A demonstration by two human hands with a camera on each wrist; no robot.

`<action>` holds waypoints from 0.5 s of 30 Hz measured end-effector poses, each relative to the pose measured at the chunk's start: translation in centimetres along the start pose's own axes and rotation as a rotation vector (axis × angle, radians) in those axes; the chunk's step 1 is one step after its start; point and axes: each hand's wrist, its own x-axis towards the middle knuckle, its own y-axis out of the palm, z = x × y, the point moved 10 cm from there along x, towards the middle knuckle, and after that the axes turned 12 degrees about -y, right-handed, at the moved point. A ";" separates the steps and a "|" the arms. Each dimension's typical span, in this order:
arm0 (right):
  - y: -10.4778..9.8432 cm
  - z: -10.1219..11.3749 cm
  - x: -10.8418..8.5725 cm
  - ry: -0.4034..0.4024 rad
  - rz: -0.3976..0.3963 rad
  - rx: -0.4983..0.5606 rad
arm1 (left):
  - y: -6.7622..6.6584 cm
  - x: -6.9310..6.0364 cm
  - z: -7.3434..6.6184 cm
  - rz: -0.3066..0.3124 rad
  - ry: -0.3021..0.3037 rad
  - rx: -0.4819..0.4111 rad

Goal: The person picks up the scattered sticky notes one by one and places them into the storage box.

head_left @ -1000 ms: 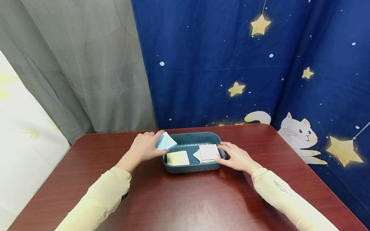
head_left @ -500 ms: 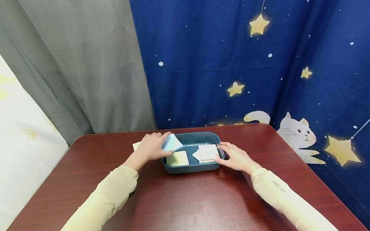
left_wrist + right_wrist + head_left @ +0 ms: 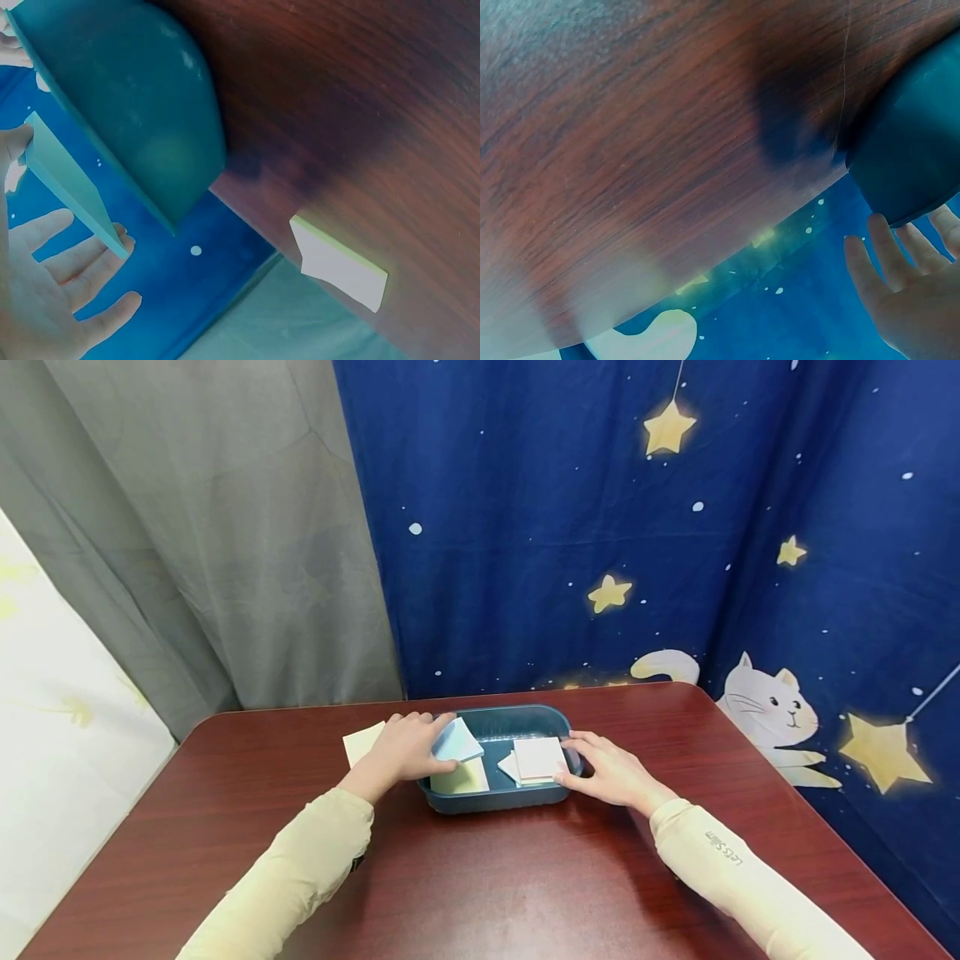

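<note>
My left hand (image 3: pixel 407 746) pinches a light blue sticky note pad (image 3: pixel 457 741) between thumb and fingers, over the left end of a dark teal tray (image 3: pixel 480 805). Below it lies a pale yellow pad (image 3: pixel 460 777), partly covered. In the left wrist view the blue pad (image 3: pixel 71 184) is tilted, the thumb at one end and fingertips at the other. My right hand (image 3: pixel 611 768) reaches over the tray's right rim, thumb and forefinger gripping the right side of a white sticky note pad (image 3: pixel 537 758). Its thumb is hidden in the right wrist view, which shows extended fingers (image 3: pixel 891 255).
Another pale yellow pad (image 3: pixel 362 742) lies on the brown table (image 3: pixel 480 885), left of the tray and partly behind my left hand. A small white pad (image 3: pixel 508 767) peeks out under the white one. Grey and blue curtains (image 3: pixel 525 527) hang behind the table.
My left hand has moved right and slightly down with the blue pad, further over the tray. The pale yellow pad on the table has come into view behind it. My right hand stays in place.
</note>
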 end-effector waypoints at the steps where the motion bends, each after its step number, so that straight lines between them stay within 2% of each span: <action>1: 0.0 0.0 0.0 0.001 0.000 0.001 | 0.2 0.0 -0.1 0.006 0.000 0.003; 15: 0.2 -0.1 0.0 0.006 0.002 -0.001 | 3.1 0.7 -0.2 0.109 -0.017 -0.031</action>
